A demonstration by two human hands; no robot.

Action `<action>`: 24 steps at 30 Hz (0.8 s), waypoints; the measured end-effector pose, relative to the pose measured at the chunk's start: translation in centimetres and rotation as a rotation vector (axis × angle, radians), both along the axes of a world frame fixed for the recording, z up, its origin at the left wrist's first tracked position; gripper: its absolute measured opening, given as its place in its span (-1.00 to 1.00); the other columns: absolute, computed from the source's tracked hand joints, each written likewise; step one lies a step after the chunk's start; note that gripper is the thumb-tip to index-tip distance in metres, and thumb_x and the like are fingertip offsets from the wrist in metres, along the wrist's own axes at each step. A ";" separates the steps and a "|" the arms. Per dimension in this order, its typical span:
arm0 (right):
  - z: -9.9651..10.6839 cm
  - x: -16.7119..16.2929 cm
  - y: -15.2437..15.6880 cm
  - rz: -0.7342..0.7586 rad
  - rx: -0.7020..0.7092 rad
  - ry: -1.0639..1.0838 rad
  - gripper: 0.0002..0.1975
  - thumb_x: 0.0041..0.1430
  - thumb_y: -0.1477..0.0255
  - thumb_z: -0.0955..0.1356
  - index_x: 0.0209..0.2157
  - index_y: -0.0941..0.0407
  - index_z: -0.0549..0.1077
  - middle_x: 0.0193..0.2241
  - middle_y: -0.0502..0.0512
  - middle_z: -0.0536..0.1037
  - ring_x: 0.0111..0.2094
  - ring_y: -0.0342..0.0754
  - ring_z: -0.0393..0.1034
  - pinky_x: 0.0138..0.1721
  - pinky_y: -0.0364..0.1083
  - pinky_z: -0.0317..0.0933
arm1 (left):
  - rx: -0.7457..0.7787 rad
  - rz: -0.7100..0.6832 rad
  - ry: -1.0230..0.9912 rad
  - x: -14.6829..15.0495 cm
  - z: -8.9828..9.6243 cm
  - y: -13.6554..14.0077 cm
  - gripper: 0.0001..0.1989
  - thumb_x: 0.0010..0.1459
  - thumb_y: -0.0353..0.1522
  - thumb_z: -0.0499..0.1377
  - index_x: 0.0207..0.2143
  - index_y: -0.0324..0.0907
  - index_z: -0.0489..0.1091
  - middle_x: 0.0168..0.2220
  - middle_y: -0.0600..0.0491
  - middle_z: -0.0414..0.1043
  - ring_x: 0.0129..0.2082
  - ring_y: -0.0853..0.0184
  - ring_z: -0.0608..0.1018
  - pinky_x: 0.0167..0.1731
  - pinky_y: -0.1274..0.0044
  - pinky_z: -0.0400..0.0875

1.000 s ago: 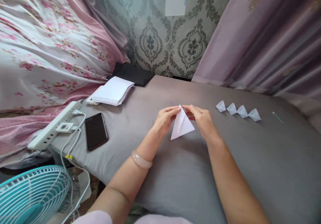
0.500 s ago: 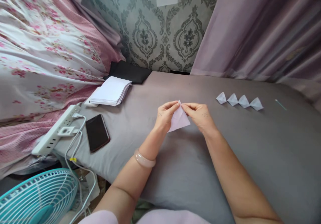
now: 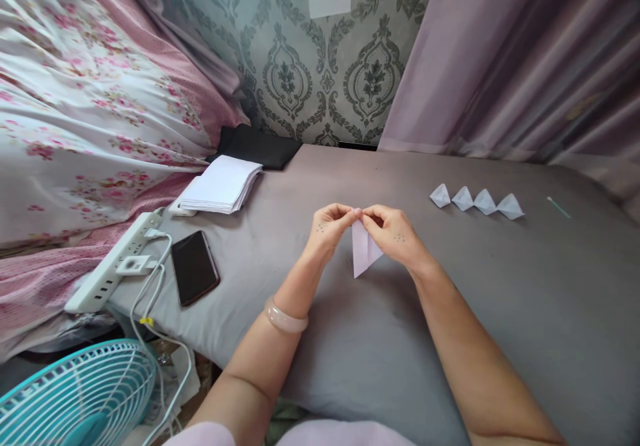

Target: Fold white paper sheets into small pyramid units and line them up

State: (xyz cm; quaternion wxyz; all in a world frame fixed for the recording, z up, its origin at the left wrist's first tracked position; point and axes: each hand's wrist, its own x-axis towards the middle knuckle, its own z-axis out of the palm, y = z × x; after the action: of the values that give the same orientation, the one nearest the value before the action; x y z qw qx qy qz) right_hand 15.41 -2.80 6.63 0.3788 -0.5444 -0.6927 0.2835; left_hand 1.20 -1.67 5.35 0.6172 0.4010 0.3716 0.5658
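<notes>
A folded sheet of pale paper point(image 3: 364, 249) hangs between my two hands, above the grey-covered surface. Its top edge is pinched by the fingertips of my left hand point(image 3: 329, 230), whose fingers are closed. Close beside it, my right hand point(image 3: 393, 231) also pinches the paper near the top, thumb against fingers. The lower part of the paper narrows to a downward point; its upper corner is hidden by my fingers. Several folded white paper pieces point(image 3: 484, 201) stand in a row on the cloth to the right.
A stack of white paper point(image 3: 220, 183) lies at the back left, by a black folder-like item point(image 3: 263, 146). Nearer are a phone point(image 3: 195, 267), a power strip point(image 3: 114, 263) with cables and a blue fan point(image 3: 80, 393). A thin stick point(image 3: 559, 207) lies far right.
The paper has turned in my hands, its lower part now narrower and pointing down. My fingertips have come closer together over its top. The view has shifted slightly.
</notes>
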 end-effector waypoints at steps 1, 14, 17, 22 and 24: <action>0.1 0.0 0.0 0.014 -0.013 0.013 -0.74 0.18 0.28 0.29 -0.33 0.09 0.57 -0.43 0.06 0.58 -0.41 -0.08 0.40 -0.37 -0.09 0.19 | 0.011 0.000 0.013 -0.1 -0.1 0.1 -0.70 -0.23 -0.25 0.44 -0.56 -0.27 0.45 -0.54 0.07 0.45 -0.51 0.47 0.43 -0.39 0.55 0.30; 0.1 0.1 0.3 -0.103 -0.375 0.424 -0.80 -0.17 0.28 0.42 -0.56 0.13 0.43 -0.62 -0.08 0.42 -0.58 -0.20 0.21 -0.46 -0.14 0.10 | 0.077 -0.087 0.196 -0.7 -0.6 0.4 -0.79 -0.11 -0.30 0.37 -0.45 -0.28 0.52 -0.48 0.04 0.50 -0.46 0.45 0.45 -0.38 0.57 0.31; -0.2 0.1 0.5 -0.122 -0.467 0.473 -0.83 -0.19 0.31 0.41 -0.57 0.13 0.43 -0.64 -0.08 0.40 -0.60 -0.21 0.19 -0.51 -0.15 0.06 | 0.054 -0.073 0.195 -0.4 -0.9 0.4 -0.82 -0.08 -0.33 0.35 -0.46 -0.29 0.51 -0.50 0.05 0.49 -0.47 0.45 0.45 -0.38 0.57 0.31; -0.4 0.7 0.8 -0.099 -0.575 0.507 -0.84 -0.20 0.34 0.43 -0.52 0.13 0.48 -0.61 -0.02 0.47 -0.58 -0.18 0.25 -0.53 -0.16 0.07 | 0.042 -0.112 0.138 -0.6 -1.1 0.6 -0.83 -0.07 -0.33 0.33 -0.45 -0.29 0.52 -0.48 0.02 0.50 -0.45 0.43 0.47 -0.32 0.55 0.35; -0.3 1.0 0.8 -0.086 -0.581 0.489 -0.84 -0.19 0.33 0.43 -0.51 0.13 0.50 -0.60 -0.01 0.48 -0.58 -0.17 0.25 -0.53 -0.15 0.07 | 0.040 -0.118 0.110 -0.7 -1.1 0.6 -0.83 -0.07 -0.33 0.33 -0.45 -0.29 0.52 -0.48 0.01 0.50 -0.45 0.43 0.47 -0.32 0.54 0.36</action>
State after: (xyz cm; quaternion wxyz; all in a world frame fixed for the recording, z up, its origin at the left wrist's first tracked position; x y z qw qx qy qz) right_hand 16.37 -2.03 6.33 0.3746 -0.5740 -0.4491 0.5732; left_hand 0.50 -1.05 4.29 0.6200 0.4649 0.3691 0.5130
